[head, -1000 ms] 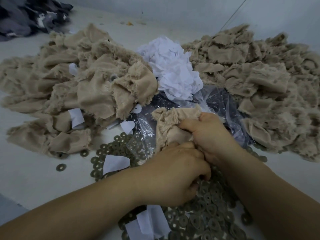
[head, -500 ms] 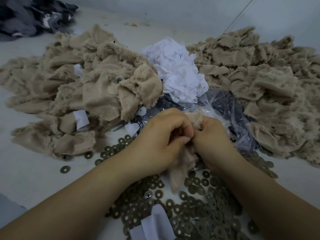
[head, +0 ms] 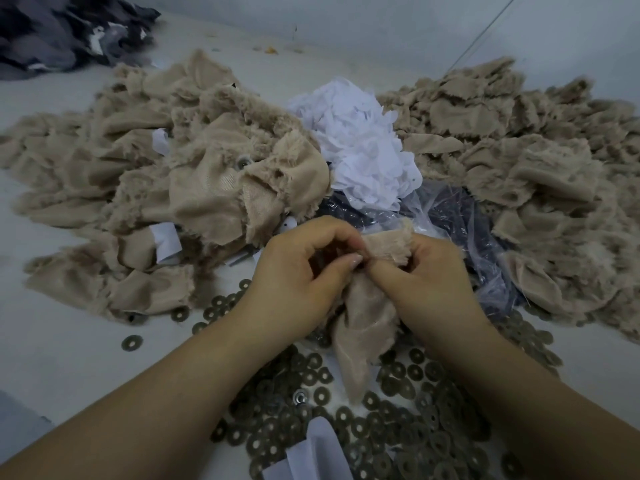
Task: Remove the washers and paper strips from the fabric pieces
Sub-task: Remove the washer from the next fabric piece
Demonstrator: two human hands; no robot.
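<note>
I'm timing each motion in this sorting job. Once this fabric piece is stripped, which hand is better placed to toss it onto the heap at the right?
Probably the right hand: it grips the fabric piece at its upper edge and lies nearer the right heap. The left hand pinches at the same edge, nearer the left heap.

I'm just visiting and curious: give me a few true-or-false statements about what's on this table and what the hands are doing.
1. Both hands hold one beige fabric piece. True: the left hand and right hand pinch it together.
2. The loose washers lie nearest the person. True.
3. The white paper heap sits between two beige fabric piles. True.
4. The paper heap is red. False: it is white.
5. The right hand is flat on the table. False: its fingers are curled on the fabric.
</note>
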